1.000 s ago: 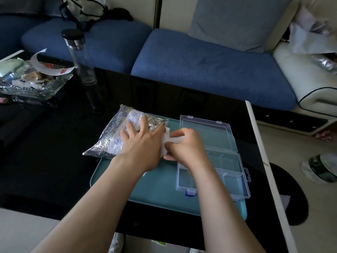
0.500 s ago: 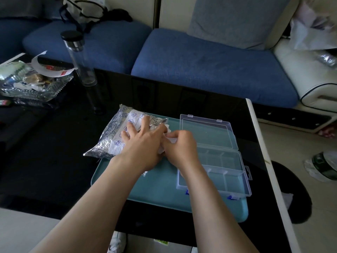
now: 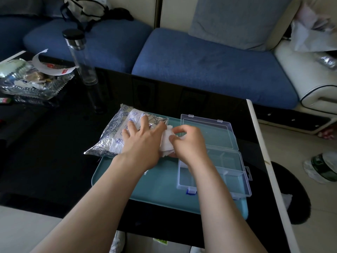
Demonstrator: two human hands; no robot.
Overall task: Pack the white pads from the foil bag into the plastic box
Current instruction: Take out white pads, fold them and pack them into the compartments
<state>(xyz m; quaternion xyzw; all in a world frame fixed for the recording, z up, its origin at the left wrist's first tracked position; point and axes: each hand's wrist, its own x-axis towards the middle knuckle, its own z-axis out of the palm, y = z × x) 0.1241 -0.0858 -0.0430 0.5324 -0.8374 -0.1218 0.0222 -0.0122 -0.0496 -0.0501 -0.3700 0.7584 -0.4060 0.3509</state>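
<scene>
A silver foil bag with blue print lies on the left end of a teal tray. My left hand presses flat on the bag, fingers spread. White pads stick out of the bag's mouth between my two hands. My right hand pinches the pads at their right edge. A clear plastic box with dividers lies open on the tray's right side, its lid folded back. My right forearm hides part of the box.
The tray sits on a black glass table with a white right edge. A tall clear bottle with a black cap and a glass dish of wrappers stand at the far left. A blue sofa is behind.
My right hand went left to the bag's mouth and now draws back right with more of the white pads showing. My left hand stays pressed on the bag.
</scene>
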